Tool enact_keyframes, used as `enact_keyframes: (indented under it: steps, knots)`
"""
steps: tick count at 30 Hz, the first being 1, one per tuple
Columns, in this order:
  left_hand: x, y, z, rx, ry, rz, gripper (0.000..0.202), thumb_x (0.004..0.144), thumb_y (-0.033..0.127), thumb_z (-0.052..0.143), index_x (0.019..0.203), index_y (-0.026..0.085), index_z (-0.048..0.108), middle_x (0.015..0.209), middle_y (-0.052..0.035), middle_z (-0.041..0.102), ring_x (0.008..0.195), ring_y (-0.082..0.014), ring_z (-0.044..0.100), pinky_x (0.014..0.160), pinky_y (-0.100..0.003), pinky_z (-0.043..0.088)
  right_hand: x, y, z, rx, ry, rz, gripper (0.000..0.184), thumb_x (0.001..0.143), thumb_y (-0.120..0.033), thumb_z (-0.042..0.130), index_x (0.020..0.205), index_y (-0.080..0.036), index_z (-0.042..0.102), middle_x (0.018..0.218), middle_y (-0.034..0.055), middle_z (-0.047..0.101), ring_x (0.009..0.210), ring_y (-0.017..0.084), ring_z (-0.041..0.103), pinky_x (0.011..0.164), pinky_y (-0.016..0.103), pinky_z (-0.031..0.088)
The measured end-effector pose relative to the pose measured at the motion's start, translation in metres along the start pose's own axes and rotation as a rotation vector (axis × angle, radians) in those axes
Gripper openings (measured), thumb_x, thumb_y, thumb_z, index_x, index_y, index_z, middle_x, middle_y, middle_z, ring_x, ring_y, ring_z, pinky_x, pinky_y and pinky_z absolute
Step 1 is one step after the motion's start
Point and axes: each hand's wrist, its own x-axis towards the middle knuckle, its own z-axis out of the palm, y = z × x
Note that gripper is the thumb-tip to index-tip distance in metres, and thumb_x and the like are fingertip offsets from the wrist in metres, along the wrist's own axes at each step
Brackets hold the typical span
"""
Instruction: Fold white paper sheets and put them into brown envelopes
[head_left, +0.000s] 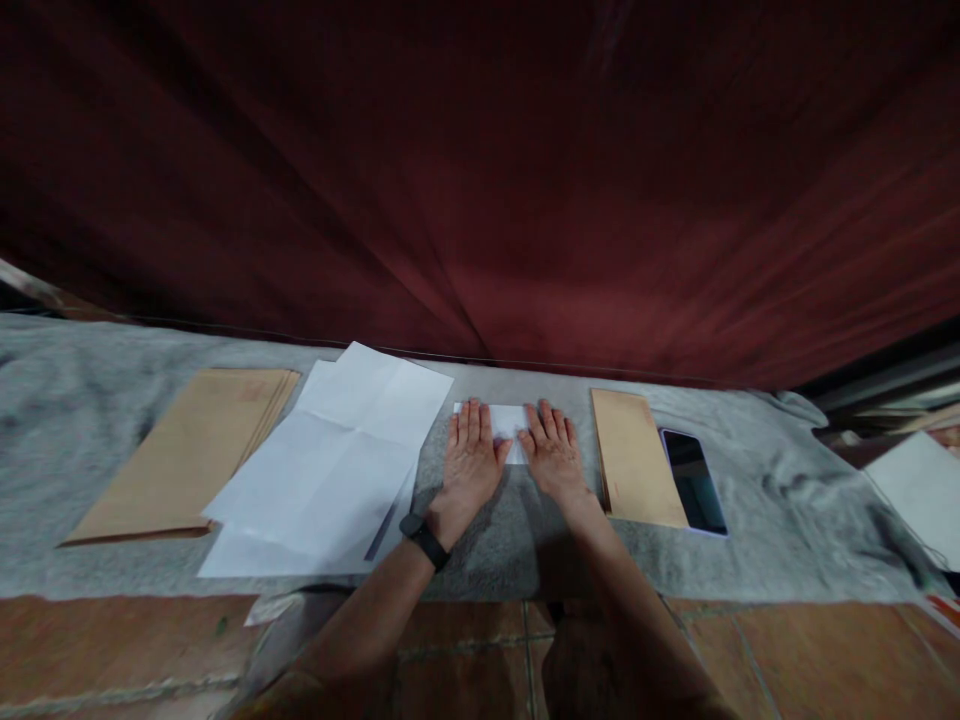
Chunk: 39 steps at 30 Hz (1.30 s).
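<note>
Both hands lie flat, fingers stretched out, on a small folded white paper that rests on a grey cloth. My left hand, with a black band on its wrist, covers the paper's left part. My right hand presses on the right part. Only the paper's top strip and middle show between the hands.
A pile of white creased sheets lies left of my hands, with a stack of brown envelopes further left. On the right lie more brown envelopes and a dark phone. A dark red curtain hangs behind.
</note>
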Motion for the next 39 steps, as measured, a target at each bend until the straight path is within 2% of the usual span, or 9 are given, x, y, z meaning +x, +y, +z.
enact_keyframes:
  steps: [9,15,18,22,25,28,33,39]
  knots:
    - [-0.001,-0.001,-0.003,-0.004,0.008,0.008,0.079,0.098,0.059,0.042,0.153,0.003,0.039,0.162,-0.0248,0.034,0.153,-0.0363,0.027,0.123,-0.053,0.025,0.0,0.007,0.0,0.024,-0.001,0.009,0.053,0.107,-0.036,0.035,0.157,-0.021,0.038,0.165,0.0114,0.033,0.15,0.031,0.033,0.121,0.051,0.026]
    - [-0.001,0.001,-0.006,-0.01,-0.015,-0.005,0.081,0.096,0.059,0.046,0.153,0.002,0.038,0.162,-0.0255,0.032,0.153,-0.0371,0.026,0.124,-0.052,0.024,0.003,0.008,-0.006,0.138,0.021,-0.013,0.055,0.106,-0.037,0.036,0.155,-0.012,0.042,0.164,0.0165,0.033,0.152,0.031,0.03,0.121,0.054,0.028]
    - [-0.001,0.001,-0.003,-0.046,-0.007,-0.003,0.077,0.097,0.053,0.047,0.154,0.003,0.037,0.163,-0.0246,0.029,0.154,-0.0369,0.023,0.124,-0.054,0.023,0.002,0.0,-0.009,0.265,0.033,-0.12,0.055,0.106,-0.036,0.033,0.155,-0.012,0.04,0.165,0.0137,0.032,0.153,0.027,0.027,0.123,0.051,0.03]
    - [-0.002,-0.004,0.007,-0.136,0.031,0.018,0.064,0.095,0.027,0.04,0.156,0.009,0.036,0.164,-0.0193,0.031,0.156,-0.0326,0.019,0.125,-0.055,0.023,-0.004,-0.018,-0.008,0.376,-0.028,-0.279,0.055,0.107,-0.038,0.029,0.158,-0.019,0.034,0.164,0.0079,0.035,0.154,0.02,0.026,0.125,0.046,0.029]
    - [-0.003,-0.009,0.011,-0.21,0.056,0.047,0.067,0.092,0.018,0.034,0.159,0.015,0.031,0.164,-0.0158,0.033,0.156,-0.0305,0.019,0.125,-0.058,0.023,-0.007,-0.025,-0.007,0.367,-0.063,-0.297,0.054,0.108,-0.039,0.027,0.159,-0.019,0.034,0.164,0.0075,0.036,0.154,0.019,0.027,0.126,0.045,0.026]
    - [-0.004,-0.01,0.008,-0.229,0.043,0.067,0.068,0.091,0.017,0.034,0.159,0.014,0.032,0.163,-0.0163,0.035,0.155,-0.0312,0.021,0.125,-0.059,0.024,-0.008,-0.023,-0.008,0.327,-0.069,-0.301,0.054,0.109,-0.039,0.027,0.159,-0.02,0.032,0.165,0.0064,0.034,0.154,0.018,0.027,0.127,0.043,0.024]
    - [-0.005,-0.011,-0.003,-0.172,0.016,0.071,0.061,0.095,0.025,0.037,0.154,0.009,0.04,0.162,-0.0202,0.035,0.155,-0.0314,0.022,0.124,-0.055,0.025,-0.007,-0.018,-0.011,0.231,-0.091,-0.27,0.054,0.109,-0.039,0.025,0.159,-0.02,0.033,0.165,0.0051,0.032,0.154,0.018,0.026,0.127,0.042,0.022]
    - [-0.008,-0.012,-0.006,-0.075,-0.013,0.07,0.058,0.1,0.031,0.037,0.152,0.005,0.041,0.162,-0.0217,0.033,0.154,-0.032,0.025,0.124,-0.052,0.026,-0.007,-0.014,-0.008,0.146,-0.063,-0.241,0.051,0.109,-0.038,0.028,0.158,-0.024,0.036,0.166,0.0058,0.03,0.154,0.022,0.027,0.125,0.046,0.024]
